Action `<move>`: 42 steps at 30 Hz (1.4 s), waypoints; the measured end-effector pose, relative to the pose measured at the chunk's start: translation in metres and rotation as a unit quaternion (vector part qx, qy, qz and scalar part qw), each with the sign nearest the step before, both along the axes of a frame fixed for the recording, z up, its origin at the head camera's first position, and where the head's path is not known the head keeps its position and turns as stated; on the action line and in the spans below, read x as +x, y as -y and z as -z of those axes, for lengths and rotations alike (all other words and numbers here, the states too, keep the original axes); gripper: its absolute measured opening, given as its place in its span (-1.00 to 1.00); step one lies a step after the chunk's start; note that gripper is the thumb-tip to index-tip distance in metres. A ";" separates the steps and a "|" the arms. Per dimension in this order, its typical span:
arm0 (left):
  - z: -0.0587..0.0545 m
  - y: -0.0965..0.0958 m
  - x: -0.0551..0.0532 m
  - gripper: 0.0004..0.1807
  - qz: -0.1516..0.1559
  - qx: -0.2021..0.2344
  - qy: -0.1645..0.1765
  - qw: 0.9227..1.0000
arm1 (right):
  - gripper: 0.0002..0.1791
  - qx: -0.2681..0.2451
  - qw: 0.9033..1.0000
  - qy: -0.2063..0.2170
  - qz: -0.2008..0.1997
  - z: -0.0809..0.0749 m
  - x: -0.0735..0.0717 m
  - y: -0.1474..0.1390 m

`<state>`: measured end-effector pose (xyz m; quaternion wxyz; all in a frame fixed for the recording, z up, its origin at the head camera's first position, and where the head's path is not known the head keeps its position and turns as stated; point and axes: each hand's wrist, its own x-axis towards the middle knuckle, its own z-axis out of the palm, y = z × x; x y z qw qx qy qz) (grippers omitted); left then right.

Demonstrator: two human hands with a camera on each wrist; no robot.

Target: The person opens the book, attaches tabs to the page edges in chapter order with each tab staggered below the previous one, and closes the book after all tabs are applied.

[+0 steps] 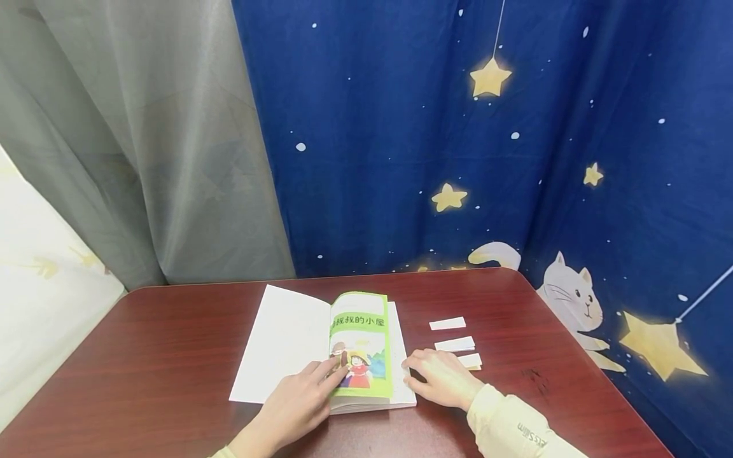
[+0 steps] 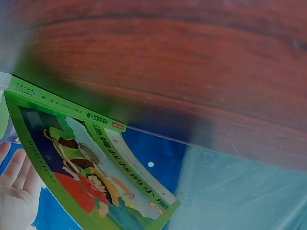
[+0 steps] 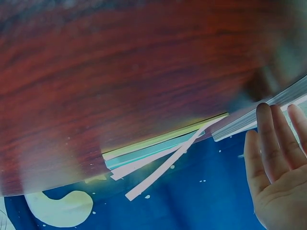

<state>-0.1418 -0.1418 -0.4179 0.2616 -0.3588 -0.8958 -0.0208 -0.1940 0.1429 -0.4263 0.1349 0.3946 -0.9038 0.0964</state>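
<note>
Book (image 1: 321, 340), open on desk (image 1: 172, 356): left hand (image 1: 303, 397) atop, fingers unclenched; lifting could let it flop shut. Slips (image 1: 455, 344), toward desk's right edge: right hand (image 1: 442, 376), fingers loose, could scatter them.

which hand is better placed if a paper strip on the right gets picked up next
Probably the right hand: it lies right beside the paper strips. The left hand is farther off, with its fingers on the illustrated page of the open book.
</note>
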 end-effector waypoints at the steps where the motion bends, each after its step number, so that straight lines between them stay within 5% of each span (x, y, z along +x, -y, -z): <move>1: 0.000 0.000 0.000 -0.44 -0.001 0.000 0.000 1.000 | -0.80 0.000 1.000 0.000 0.000 0.000 0.000 0.000; 16: -0.003 0.004 -0.007 -0.41 -0.003 0.032 -0.077 0.997 | -0.80 0.006 1.000 0.000 0.004 -0.001 0.001 0.000; 26: -0.003 0.014 -0.006 -0.23 -0.063 0.003 -0.049 0.997 | -0.81 0.011 1.000 0.000 0.008 -0.001 0.002 0.000; 35: 0.000 0.018 -0.008 -0.28 -0.075 -0.003 -0.085 0.994 | -0.81 0.010 1.000 0.008 0.006 -0.002 0.003 -0.001; 42: 0.001 0.021 -0.006 -0.19 -0.102 -0.031 -0.081 0.991 | -0.81 0.010 1.000 0.007 0.008 -0.002 0.003 -0.001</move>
